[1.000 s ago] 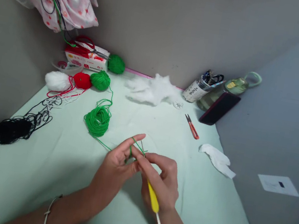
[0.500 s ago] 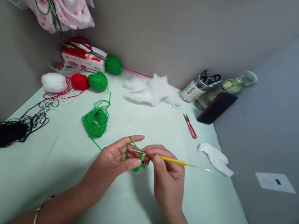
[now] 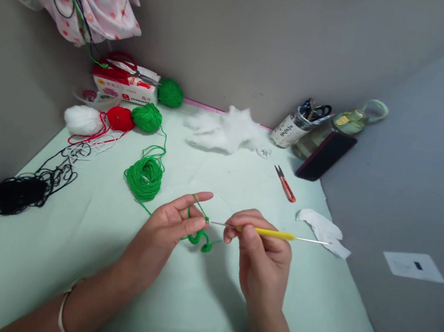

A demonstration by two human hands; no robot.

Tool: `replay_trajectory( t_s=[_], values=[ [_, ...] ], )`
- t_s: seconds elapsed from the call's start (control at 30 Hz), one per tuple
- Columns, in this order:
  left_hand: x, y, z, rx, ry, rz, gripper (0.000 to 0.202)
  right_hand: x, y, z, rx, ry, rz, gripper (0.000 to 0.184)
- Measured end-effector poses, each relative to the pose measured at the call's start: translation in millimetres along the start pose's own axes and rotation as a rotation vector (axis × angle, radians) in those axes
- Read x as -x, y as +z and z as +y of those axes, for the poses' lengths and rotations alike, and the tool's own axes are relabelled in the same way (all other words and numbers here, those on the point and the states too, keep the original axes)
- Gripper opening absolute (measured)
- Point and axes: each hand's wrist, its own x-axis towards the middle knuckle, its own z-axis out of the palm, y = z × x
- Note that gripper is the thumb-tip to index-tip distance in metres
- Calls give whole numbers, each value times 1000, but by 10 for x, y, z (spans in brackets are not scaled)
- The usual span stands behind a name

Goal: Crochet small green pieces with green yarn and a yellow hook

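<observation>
My left hand (image 3: 170, 227) pinches a small piece of green crochet work (image 3: 197, 238) between thumb and fingers, with green yarn looped over the raised index finger. The lower end of the piece curls below the fingertips. In my right hand (image 3: 261, 253) is a crochet hook with a yellow grip (image 3: 272, 234), held like a pen and nearly level. Its metal tip points left and reaches the stitches at my left thumb; whether it sits inside a loop I cannot tell. A strand runs from the left hand to the loose green yarn coil (image 3: 145, 177) on the table.
Green (image 3: 147, 117), red (image 3: 120, 119) and white yarn balls (image 3: 83, 120) and a black yarn tangle (image 3: 17, 194) lie left. White stuffing (image 3: 228, 130) is at the back. Thread snips (image 3: 285, 184), a phone (image 3: 326, 157), a pen cup (image 3: 290, 130) and white cloth (image 3: 322, 229) are right.
My right hand has moved right with the hook, away from my left fingers. More of the green crochet piece shows hanging below the left thumb. The view has shifted slightly.
</observation>
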Motion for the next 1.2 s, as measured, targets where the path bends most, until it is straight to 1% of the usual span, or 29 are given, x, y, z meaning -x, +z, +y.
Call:
replay_trajectory(
  t_s=[0.03,0.1,0.17,0.2,0.27,0.33,0.4,0.47,0.57,0.67,0.7,0.77,0.83,0.87,0.9,0.93,1.0,1.07,1.1,1.13,1.17,1.2],
  values=[
    [6,23,-16,-27,49,29,54,16,20,10,63,-11,-21,23],
    [14,62,-63,-42,75,43,61,64,60,37,297,-129,-56,26],
    [11,67,-95,5,6,1,62,96,75,55,472,-259,-71,31],
    [6,57,-95,36,-40,-27,59,97,68,56,483,-276,-57,31],
    [-4,20,-62,75,-97,-77,52,66,31,42,359,-214,15,24],
    [-3,-11,-8,60,-88,-84,46,10,-15,18,130,-84,90,18],
    [11,-18,33,12,-55,-76,45,-40,-38,3,-73,27,90,18],
    [25,-4,42,-38,-17,-84,45,-65,-28,3,-151,74,25,18],
    [24,21,13,-66,13,-105,49,-58,23,11,-91,58,-67,15],
    [5,36,-27,-63,22,-82,49,-7,68,9,26,8,-61,18],
    [-1,40,-39,-57,28,-70,49,19,77,10,87,-29,-57,20],
    [-10,46,-61,-29,24,-54,47,75,86,22,274,-151,-74,27],
    [-22,40,-74,27,-21,-55,46,110,78,43,456,-277,-104,37],
    [-31,30,-75,59,-53,-65,46,111,66,51,492,-305,-108,38],
    [-42,16,-70,87,-83,-75,45,99,48,55,478,-297,-101,36],
    [-53,1,-60,106,-106,-84,43,76,28,53,415,-253,-79,32],
    [-69,-21,-33,100,-117,-75,41,13,-10,37,207,-108,-4,21],
    [-68,-15,-16,28,-74,-51,41,-32,-24,20,27,14,37,18],
    [-61,0,-18,-14,-27,-27,43,-36,-17,18,-4,38,35,18],
    [-51,20,-29,-52,25,4,46,-25,-3,21,21,30,21,19],
    [-42,42,-48,-74,70,32,50,-1,15,31,100,-13,-5,20],
    [-35,61,-71,-74,97,45,54,30,34,46,223,-85,-32,23]
  ],
)
